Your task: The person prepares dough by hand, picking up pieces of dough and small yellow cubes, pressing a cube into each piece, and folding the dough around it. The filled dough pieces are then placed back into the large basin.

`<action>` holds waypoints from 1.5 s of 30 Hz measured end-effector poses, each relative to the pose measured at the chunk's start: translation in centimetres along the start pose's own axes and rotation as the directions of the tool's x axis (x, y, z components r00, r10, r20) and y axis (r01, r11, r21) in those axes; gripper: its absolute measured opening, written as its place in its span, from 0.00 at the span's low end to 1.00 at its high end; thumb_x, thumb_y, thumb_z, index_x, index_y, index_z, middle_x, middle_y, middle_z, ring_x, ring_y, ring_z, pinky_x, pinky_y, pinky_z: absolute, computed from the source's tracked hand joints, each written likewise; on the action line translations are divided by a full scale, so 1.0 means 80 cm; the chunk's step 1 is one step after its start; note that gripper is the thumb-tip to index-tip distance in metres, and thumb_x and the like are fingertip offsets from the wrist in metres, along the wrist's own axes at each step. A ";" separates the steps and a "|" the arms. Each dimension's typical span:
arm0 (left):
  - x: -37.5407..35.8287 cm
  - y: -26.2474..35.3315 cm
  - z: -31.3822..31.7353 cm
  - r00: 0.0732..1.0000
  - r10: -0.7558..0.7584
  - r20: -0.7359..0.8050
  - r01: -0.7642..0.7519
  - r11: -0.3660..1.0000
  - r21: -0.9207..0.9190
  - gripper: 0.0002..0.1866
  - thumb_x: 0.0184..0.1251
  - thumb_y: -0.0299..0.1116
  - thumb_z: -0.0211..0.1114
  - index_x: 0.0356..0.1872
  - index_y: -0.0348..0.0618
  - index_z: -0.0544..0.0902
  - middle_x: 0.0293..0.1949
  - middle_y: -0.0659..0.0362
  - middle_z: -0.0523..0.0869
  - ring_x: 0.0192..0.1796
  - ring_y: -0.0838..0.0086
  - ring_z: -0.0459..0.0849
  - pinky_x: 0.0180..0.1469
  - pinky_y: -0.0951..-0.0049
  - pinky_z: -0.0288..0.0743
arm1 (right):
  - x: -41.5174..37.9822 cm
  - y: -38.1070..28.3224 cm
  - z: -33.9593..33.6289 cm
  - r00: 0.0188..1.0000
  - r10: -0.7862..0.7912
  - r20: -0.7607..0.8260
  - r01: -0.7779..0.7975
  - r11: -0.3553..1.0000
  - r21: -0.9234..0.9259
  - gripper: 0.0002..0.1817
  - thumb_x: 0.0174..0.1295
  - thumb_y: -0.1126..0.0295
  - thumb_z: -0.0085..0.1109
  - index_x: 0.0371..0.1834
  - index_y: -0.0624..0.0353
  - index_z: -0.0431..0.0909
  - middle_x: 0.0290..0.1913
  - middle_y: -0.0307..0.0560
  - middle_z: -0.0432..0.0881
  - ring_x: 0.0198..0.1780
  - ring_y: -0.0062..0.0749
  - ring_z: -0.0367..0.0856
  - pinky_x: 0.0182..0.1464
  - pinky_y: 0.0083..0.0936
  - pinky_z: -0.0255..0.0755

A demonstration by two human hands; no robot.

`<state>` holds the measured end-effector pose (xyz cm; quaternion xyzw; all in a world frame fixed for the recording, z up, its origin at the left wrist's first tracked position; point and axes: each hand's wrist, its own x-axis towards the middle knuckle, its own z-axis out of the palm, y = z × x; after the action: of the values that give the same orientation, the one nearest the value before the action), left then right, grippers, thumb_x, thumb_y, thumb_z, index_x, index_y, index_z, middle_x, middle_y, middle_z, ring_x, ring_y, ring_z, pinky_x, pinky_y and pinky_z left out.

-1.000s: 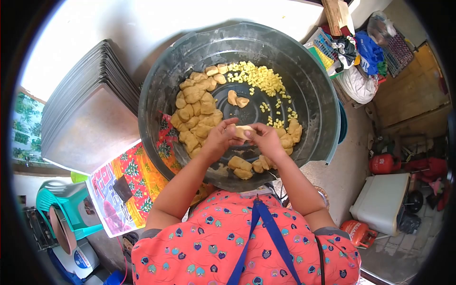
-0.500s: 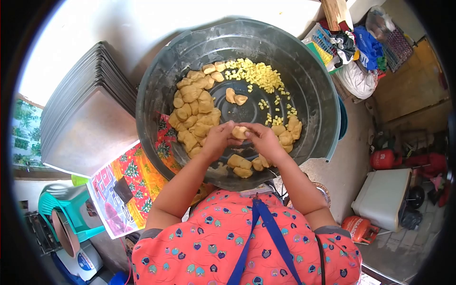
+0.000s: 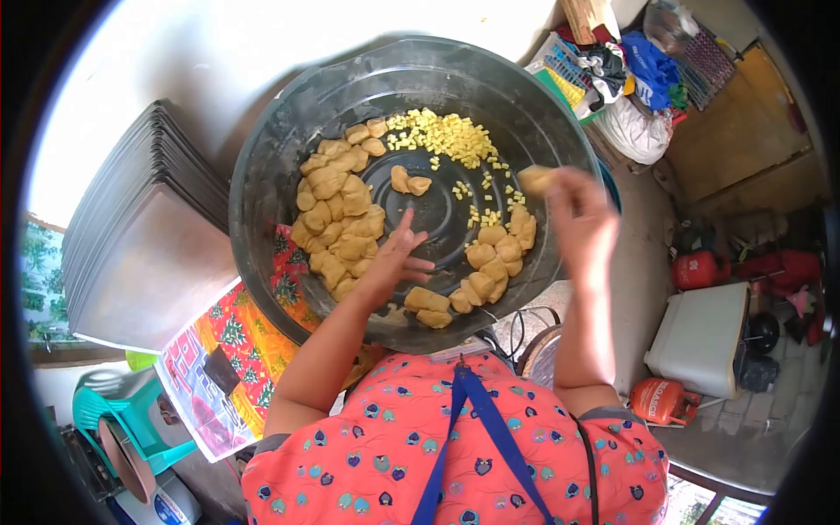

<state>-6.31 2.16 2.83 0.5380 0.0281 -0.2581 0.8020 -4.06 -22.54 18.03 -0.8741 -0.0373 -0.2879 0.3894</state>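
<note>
A large dark round basin (image 3: 293, 105) holds brown dough pieces and small yellow cubes (image 3: 446, 136). My left hand (image 3: 395, 261) is over the basin's near middle with its fingers spread and nothing in it. Raised at the basin's right side, my right hand (image 3: 582, 210) grips a piece of dough (image 3: 534, 179) in its fingertips; motion blurs it slightly. Left of my left hand lies a big cluster of dough pieces (image 3: 337, 210). More dough pieces (image 3: 494, 254) curve along the near right, two sit at the front, and two small dough pieces (image 3: 409, 181) rest in the centre.
A stack of metal trays (image 3: 149, 236) leans at the left beside a colourful printed sheet (image 3: 236, 350). Lower left is a green plastic chair (image 3: 122, 411). On the right stand a pale box (image 3: 696, 337), an orange gas cylinder (image 3: 661, 400) and piled bags (image 3: 634, 131).
My hands have come apart. The right has swung up and to the right with the dough piece, while the left has let go and spread its fingers. The camera view has shifted slightly.
</note>
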 end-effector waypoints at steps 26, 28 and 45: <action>-0.012 -0.028 0.008 0.927 -0.319 0.195 -0.179 0.078 0.981 0.21 0.47 0.31 0.66 0.47 0.41 0.78 0.42 0.47 0.82 0.46 0.55 0.81 0.47 0.61 0.75 | 0.025 0.159 0.173 0.405 0.674 0.618 0.155 0.616 -0.773 0.21 0.49 0.63 0.70 0.46 0.59 0.81 0.47 0.49 0.83 0.51 0.43 0.81 0.49 0.37 0.75; -0.006 -0.037 -0.002 0.962 -0.118 0.245 -0.220 0.193 0.956 0.17 0.47 0.30 0.65 0.41 0.39 0.79 0.38 0.48 0.83 0.42 0.58 0.82 0.44 0.63 0.76 | 0.021 0.168 0.178 0.432 0.654 0.621 0.193 0.606 -0.772 0.19 0.49 0.65 0.69 0.45 0.59 0.81 0.46 0.50 0.83 0.51 0.43 0.81 0.49 0.37 0.75; 0.005 -0.009 -0.015 0.971 0.061 -0.233 -0.117 0.965 -0.235 0.14 0.64 0.28 0.60 0.51 0.37 0.75 0.39 0.61 0.83 0.41 0.80 0.80 0.46 0.78 0.74 | 0.021 0.181 0.177 0.630 0.498 0.596 -0.082 0.805 -0.587 0.12 0.45 0.69 0.64 0.34 0.60 0.83 0.37 0.55 0.84 0.43 0.46 0.82 0.47 0.35 0.74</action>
<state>-6.02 2.81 1.59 0.4603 0.1256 -0.1540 0.8652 8.26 -22.93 1.83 -0.9775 0.0361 0.1531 0.1402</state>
